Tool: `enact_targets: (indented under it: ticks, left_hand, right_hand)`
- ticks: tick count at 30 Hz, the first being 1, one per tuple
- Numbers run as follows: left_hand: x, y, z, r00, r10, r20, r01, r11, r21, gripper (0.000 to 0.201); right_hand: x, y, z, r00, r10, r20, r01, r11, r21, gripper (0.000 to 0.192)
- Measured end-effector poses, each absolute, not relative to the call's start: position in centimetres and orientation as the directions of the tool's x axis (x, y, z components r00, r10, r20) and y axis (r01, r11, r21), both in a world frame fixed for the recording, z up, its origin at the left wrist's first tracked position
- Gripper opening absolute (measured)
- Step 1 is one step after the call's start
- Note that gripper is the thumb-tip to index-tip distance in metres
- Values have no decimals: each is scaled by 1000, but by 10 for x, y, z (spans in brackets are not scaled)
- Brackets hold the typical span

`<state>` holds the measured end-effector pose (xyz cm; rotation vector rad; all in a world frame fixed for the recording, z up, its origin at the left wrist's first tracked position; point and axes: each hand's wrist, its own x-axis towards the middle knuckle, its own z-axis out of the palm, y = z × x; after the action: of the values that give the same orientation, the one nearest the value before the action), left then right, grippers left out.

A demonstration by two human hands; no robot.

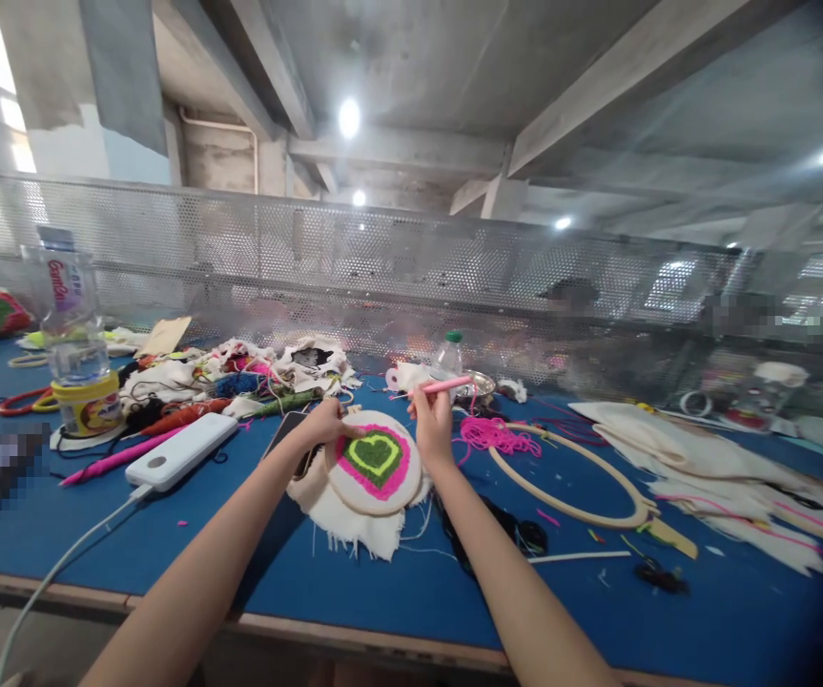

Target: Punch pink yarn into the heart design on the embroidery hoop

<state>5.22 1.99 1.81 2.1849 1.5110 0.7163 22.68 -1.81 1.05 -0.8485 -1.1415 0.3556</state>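
Observation:
My left hand [326, 426] grips the upper left rim of a round embroidery hoop [409, 491], its thumb over the front. White cloth is stretched in the hoop and hangs frayed below it. On the cloth is a tufted heart [375, 461] in pink, dark green and bright yellow-green yarn. Just right of the hoop, my right hand [434, 418] is closed around a pink punch needle [452, 385], held nearly level. Its tip is too small to make out. Beside that hand lies a loose heap of pink yarn [501, 436]. Partly behind my left hand is a dark phone [283, 431].
A larger bare hoop [561, 501] and layered white cloth [668, 444] lie to the right. At left are a white power bank [182, 450] with a cable, a yellow tub [88, 403] and a plastic bottle [72, 305]. Yarn and cloth scraps [203, 377] pile along the back.

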Motion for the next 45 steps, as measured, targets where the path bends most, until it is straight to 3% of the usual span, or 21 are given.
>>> enact_targets:
  ticks: [2, 5, 11, 17, 22, 27, 33, 37, 41, 45]
  left_hand:
    - [46, 16, 18, 237, 909, 343, 621, -413, 666, 41]
    - [32, 8, 14, 148, 822, 549, 559, -528, 640, 36]
    - [20, 1, 9, 157, 803, 575, 545, -556, 627, 33]
    - [24, -7, 12, 178, 764, 619, 476, -618, 626, 30]
    - [22, -5, 13, 192, 810, 553, 330, -584, 741, 39]
    - [19, -3, 11, 431, 845, 317, 164, -419, 893, 62]
    - [24, 1, 4, 426, 872, 243, 63, -296, 953, 75]
    - [24, 0, 9, 433, 872, 228, 20, -262, 965, 60]
    - [22, 0, 13, 424, 876, 230, -45, -234, 971, 45]
    - [20, 2, 13, 410, 886, 218, -72, -207, 976, 43]
  right_hand:
    - [225, -26, 13, 364, 687, 629, 109, 639, -762, 17]
    - [224, -39, 15, 176, 775, 607, 67, 606, -793, 16]
    - [232, -59, 4, 91, 765, 638, 285, 594, -753, 16]
    - [234, -65, -1, 23, 714, 700, 532, 584, -613, 13]
    - [233, -67, -2, -84, 676, 732, 605, 619, -502, 12]
    - [235, -71, 2, -144, 685, 714, 658, 605, -448, 13]
    - [244, -68, 6, -70, 676, 733, 723, 541, -429, 17]
    - [244, -66, 5, -34, 603, 797, 699, 584, -412, 14]
    - [243, -69, 7, -55, 602, 797, 670, 614, -418, 13]
    - [244, -69, 12, -31, 555, 831, 678, 623, -391, 12]
